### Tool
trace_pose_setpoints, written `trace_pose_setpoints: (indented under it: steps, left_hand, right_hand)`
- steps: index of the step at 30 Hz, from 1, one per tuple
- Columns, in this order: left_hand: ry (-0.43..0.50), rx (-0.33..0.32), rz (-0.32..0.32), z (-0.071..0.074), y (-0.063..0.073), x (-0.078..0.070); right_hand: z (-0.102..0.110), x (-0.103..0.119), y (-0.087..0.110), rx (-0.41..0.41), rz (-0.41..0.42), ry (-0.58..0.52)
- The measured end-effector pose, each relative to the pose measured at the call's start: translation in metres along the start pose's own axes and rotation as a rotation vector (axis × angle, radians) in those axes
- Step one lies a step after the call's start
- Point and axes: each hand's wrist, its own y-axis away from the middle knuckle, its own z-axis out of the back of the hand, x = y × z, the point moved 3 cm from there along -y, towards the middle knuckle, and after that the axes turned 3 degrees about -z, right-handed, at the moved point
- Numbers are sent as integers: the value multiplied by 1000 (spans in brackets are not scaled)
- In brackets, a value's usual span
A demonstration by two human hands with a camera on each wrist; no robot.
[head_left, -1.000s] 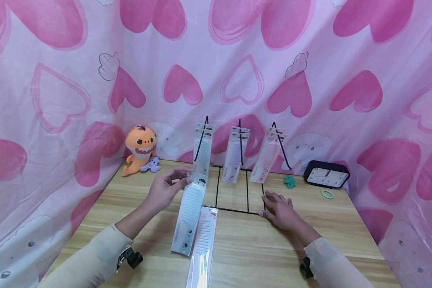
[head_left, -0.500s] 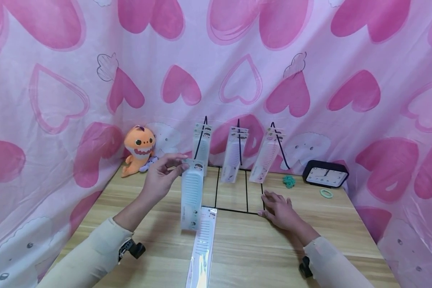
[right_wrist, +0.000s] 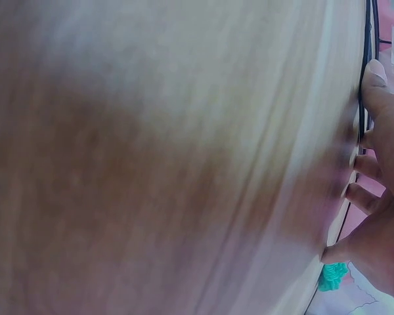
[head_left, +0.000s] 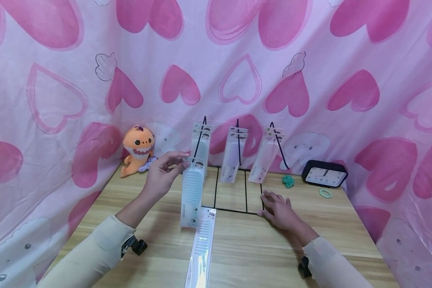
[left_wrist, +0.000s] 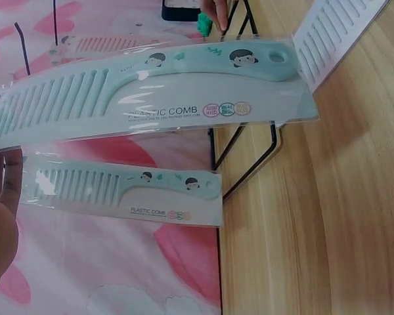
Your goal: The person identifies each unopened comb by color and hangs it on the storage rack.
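My left hand (head_left: 163, 173) pinches the top edge of a packaged mint-green plastic comb (head_left: 192, 192), which hangs upright at the front tip of the left hook. In the left wrist view the held comb (left_wrist: 203, 65) shows large, with another green comb (left_wrist: 125, 187) hanging behind it. Whether the hook passes through the packet's hole cannot be seen. My right hand (head_left: 279, 210) rests on the table by the right front corner of the black wire rack (head_left: 232, 210), its thumb and fingers touching the frame. A pinkish packaged comb (head_left: 203, 244) lies on the table near the front.
Purple combs (head_left: 231, 160) hang on the middle hook and pink combs (head_left: 264, 160) on the right one. An orange plush shark (head_left: 138, 148) sits at the back left. A black clock (head_left: 325, 174), a teal scrunchie (head_left: 288, 181) and a pale green ring (head_left: 325, 193) are at the back right.
My left hand has lifted the green comb up and back to the left hook's tip, and the comb has swung from slanted to nearly upright. My right hand has stayed on the rack.
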Motion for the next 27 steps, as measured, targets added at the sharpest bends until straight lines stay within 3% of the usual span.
trace_pose_setpoints:
  steps: [7, 20, 27]
  left_hand:
    - [-2, -11, -35, -4, -14, 9]
    - [-45, -68, -7, -11, -52, 26]
    - [-93, -98, 3, -17, -66, 30]
  right_hand:
    - [-2, -1, 0, 3, 14, -8]
    - [-2, -2, -1, 13, 8, -15]
    - [-1, -4, 0, 17, -3, -10]
